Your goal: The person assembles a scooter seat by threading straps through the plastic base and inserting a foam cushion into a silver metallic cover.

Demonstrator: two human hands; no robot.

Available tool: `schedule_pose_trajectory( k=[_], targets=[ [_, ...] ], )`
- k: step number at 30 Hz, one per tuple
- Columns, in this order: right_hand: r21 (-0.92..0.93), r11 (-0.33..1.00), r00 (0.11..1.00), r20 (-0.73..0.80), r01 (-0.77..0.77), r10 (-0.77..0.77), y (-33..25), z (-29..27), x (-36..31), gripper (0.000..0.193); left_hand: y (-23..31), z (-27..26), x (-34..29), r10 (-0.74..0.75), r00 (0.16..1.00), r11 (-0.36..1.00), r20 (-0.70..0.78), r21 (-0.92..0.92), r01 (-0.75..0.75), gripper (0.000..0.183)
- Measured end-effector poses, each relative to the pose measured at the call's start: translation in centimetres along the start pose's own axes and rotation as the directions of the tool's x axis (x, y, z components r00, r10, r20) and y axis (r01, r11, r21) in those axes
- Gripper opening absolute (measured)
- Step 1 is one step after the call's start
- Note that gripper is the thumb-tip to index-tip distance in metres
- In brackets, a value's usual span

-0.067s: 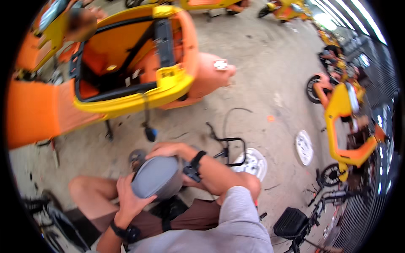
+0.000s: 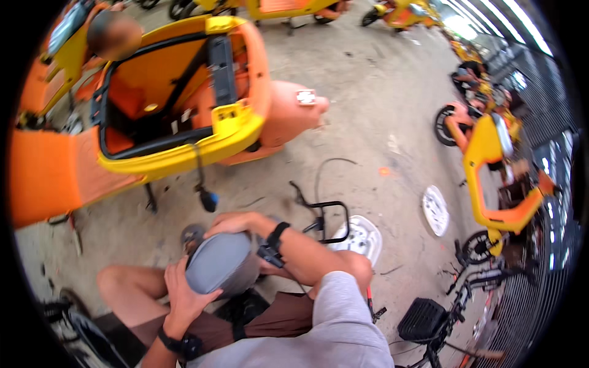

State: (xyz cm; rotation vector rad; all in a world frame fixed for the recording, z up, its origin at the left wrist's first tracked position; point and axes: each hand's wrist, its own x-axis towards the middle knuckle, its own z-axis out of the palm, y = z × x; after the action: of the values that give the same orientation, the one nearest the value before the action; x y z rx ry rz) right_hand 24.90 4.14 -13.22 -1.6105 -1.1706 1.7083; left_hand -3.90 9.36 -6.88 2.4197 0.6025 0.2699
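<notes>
A grey rounded object [image 2: 218, 264] with a flat oval top, seat-like in shape, is held above my lap between my bent legs. My left hand [image 2: 182, 287] presses its near left side, fingers curved along the edge with the thumb on the rim. Reaching across from the right, my right hand [image 2: 232, 224] lies over the far edge with bent fingers. The object's underside is hidden. A strap with a small black device [image 2: 270, 253] is on my right wrist, and another black device [image 2: 189, 346] is on my left.
Ahead stands a yellow and orange scooter body [image 2: 184, 156] with an open compartment. A bent black tubular frame [image 2: 334, 221] and white plates [image 2: 362, 240] lie on the concrete floor to the right. Another yellow scooter [image 2: 485, 165] and a black basket [image 2: 423, 319] are farther right.
The whole view has shifted slightly, so the surroundings sit a little farther left. Both hands keep their hold on the grey object.
</notes>
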Motion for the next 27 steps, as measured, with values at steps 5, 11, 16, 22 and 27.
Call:
schedule_pose_trajectory(
  k=[5,11,16,22,27],
  targets=[
    [0.097,0.994,0.998,-0.017,-0.051,0.053,1.0,0.7,0.9,0.05,4.8,-0.5,3.6,-0.014,0.992,0.964,0.125,0.264,-0.02,0.131],
    [-0.136,0.984,0.903,-0.398,0.117,-0.163,2.3,0.9,1.6,0.042,4.5,1.1,6.3,-0.097,0.966,0.985,0.238,0.161,0.059,0.126],
    [-0.04,0.953,0.628,-0.743,0.301,-0.229,2.0,2.1,0.7,0.037,2.9,1.5,8.3,-0.124,0.956,0.986,0.264,0.137,0.09,0.12],
    [-0.283,0.942,0.156,-0.938,0.178,-0.311,1.7,2.8,0.8,0.03,2.6,2.3,8.8,-0.105,0.992,0.985,0.073,0.142,0.094,0.11],
    [-0.368,0.922,-0.019,-0.929,0.123,-0.369,1.6,4.3,0.7,0.034,2.5,2.1,8.6,-0.111,0.992,0.971,0.067,0.219,0.094,0.095]
  ],
)
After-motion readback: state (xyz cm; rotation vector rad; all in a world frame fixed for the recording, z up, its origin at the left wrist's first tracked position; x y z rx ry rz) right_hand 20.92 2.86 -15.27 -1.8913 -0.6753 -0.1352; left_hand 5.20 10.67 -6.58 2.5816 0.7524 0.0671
